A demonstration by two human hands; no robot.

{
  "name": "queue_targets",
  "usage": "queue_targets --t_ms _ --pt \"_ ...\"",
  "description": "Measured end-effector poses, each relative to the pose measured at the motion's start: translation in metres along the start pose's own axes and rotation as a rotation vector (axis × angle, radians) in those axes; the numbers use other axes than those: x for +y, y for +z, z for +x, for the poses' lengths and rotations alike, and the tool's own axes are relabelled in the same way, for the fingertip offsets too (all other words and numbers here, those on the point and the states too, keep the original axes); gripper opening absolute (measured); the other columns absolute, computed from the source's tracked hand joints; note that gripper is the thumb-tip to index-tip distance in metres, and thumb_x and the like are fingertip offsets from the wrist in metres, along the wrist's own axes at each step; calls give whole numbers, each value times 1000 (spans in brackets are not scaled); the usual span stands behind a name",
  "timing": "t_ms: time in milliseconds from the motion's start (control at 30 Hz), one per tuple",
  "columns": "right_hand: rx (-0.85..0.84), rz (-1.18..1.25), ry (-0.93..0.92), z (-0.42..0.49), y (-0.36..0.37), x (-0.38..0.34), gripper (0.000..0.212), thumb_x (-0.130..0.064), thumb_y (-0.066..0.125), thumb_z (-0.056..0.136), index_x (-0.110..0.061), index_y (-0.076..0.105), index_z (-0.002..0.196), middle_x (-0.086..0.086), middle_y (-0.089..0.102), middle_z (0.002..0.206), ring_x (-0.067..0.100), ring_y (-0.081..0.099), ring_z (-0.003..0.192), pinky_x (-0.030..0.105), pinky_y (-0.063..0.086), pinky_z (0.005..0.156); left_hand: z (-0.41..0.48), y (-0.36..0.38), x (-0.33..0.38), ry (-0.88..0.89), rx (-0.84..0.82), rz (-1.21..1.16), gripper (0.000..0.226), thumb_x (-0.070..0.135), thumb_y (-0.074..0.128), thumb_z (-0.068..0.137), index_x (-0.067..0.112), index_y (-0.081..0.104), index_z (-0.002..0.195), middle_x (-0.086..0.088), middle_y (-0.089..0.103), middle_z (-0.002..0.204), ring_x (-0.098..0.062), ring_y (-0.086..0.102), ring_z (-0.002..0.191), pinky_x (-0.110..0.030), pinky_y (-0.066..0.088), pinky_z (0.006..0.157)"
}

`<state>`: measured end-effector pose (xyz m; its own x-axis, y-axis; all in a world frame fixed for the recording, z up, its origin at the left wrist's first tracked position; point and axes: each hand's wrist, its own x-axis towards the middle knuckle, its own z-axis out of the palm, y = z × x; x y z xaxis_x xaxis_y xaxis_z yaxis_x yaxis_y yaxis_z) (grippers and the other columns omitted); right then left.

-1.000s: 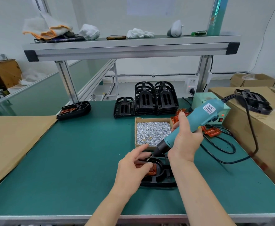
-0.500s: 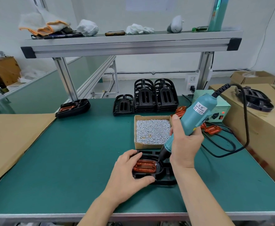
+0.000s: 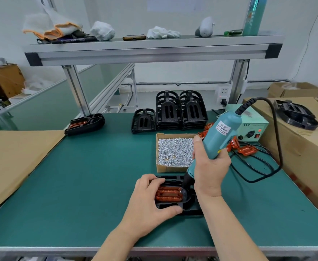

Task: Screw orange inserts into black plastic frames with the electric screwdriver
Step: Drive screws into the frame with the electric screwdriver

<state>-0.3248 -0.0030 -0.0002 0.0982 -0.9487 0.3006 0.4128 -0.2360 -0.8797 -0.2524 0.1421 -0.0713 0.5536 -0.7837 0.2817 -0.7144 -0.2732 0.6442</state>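
Both hands are busy: left hand grips the frame, right hand holds the screwdriver tip-down at the insert's right end.

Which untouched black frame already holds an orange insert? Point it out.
The lone frame far back left, orange showing inside; the stacked frames hold none.

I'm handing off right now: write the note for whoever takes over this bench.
Left hand grips the black frame on the table, with the orange insert seated in it.
Right hand holds the electric screwdriver, tip at the insert's right end.
Screws already driven: cannot tell.
Done: one fitted frame lies far left.
Left: stacked empty frames, loose inserts. The screw box holds plenty.
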Motion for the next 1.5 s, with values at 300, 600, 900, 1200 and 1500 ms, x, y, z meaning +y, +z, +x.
queue_targets --t_ms 300,600,900,1200,1500 --pt "-96 -17 -71 -4 2 2 17 -42 76 77 -37 61 70 -10 58 62 13 54 58 28 47 57 1 2 -1 15 18 10 85 80 68 58 35 53 128 34 30 121 2 34 123 -1 28 93" --pt "-142 -50 -64 -2 4 8 21 -43 74 75 -29 59 71 -12 59 60 11 53 54 26 44 53 1 2 -1 17 15 23 87 81 67 59 32 53 129 34 29 121 3 33 123 -2 29 93" --pt "-237 8 -45 -3 -1 0 27 -40 77 78 -18 62 76 -4 61 64 14 55 61 26 49 59 1 2 -1 14 13 12 87 84 66 58 33 54 127 32 31 119 1 35 123 -2 29 93" --pt "-13 244 123 22 -6 -12 21 -29 78 83 -17 60 85 -4 58 59 10 53 53 23 48 55 -1 4 -1 15 38 20 84 81 67 59 33 55 127 33 30 121 1 35 123 1 26 94" --pt "208 446 475 47 -35 20 31 -48 65 95 -18 58 90 -10 62 61 4 58 53 18 51 53 -1 7 0 3 38 87 93 92 53 60 34 49 133 34 25 123 6 29 126 -3 27 92"
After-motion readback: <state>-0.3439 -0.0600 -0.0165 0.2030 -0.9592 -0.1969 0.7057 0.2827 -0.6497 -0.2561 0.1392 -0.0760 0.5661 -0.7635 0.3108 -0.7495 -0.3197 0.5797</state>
